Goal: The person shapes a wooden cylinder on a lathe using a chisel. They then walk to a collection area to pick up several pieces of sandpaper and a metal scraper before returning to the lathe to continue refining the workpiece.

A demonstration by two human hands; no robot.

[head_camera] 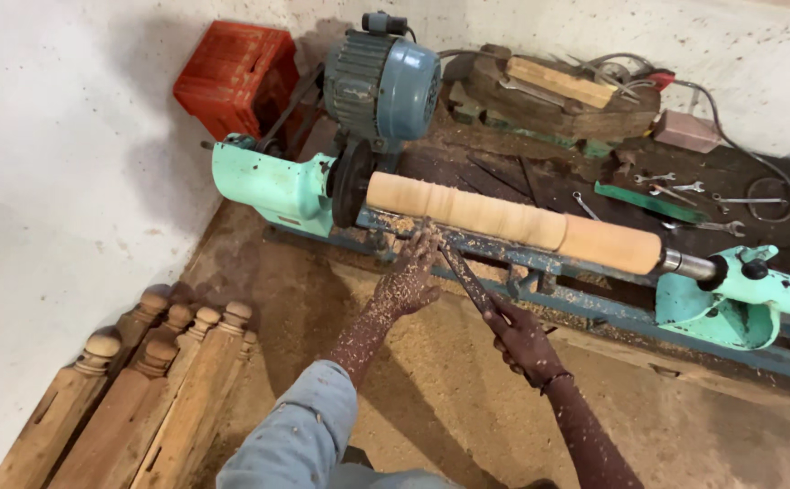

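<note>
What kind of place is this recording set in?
Most likely a small woodturning workshop: a wood lathe holding a wooden cylinder, finished turned posts beside the wall, and sawdust across the floor.
</note>
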